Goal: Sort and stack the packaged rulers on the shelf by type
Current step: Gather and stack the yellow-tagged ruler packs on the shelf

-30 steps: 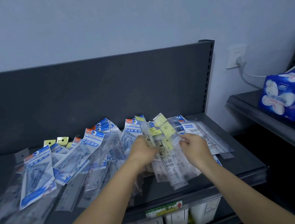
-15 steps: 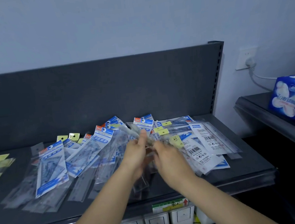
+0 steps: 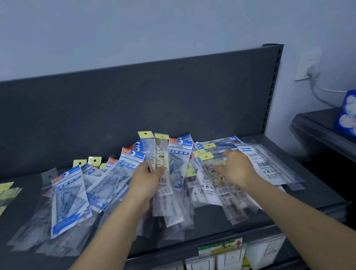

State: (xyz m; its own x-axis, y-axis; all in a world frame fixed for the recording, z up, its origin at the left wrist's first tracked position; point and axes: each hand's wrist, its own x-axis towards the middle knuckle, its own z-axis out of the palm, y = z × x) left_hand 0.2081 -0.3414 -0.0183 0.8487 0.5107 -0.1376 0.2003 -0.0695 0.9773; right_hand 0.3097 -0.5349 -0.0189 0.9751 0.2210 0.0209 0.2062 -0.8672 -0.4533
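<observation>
Head view: left hand [image 3: 153, 178] pinches a few yellow-tagged rulers [image 3: 160, 156] upright above the shelf [image 3: 291, 202]. Right hand [image 3: 237, 169], fingers spread, reaches over the heap [image 3: 212, 175]. Blue sets [image 3: 68, 191] lie jumbled, so I reckon the sorting has barely begun.

Glossy clear plastic sleeves [image 3: 164, 180] with paper header cards [image 3: 206, 156] lie on a matt dark shelf [image 3: 205, 225].
</observation>
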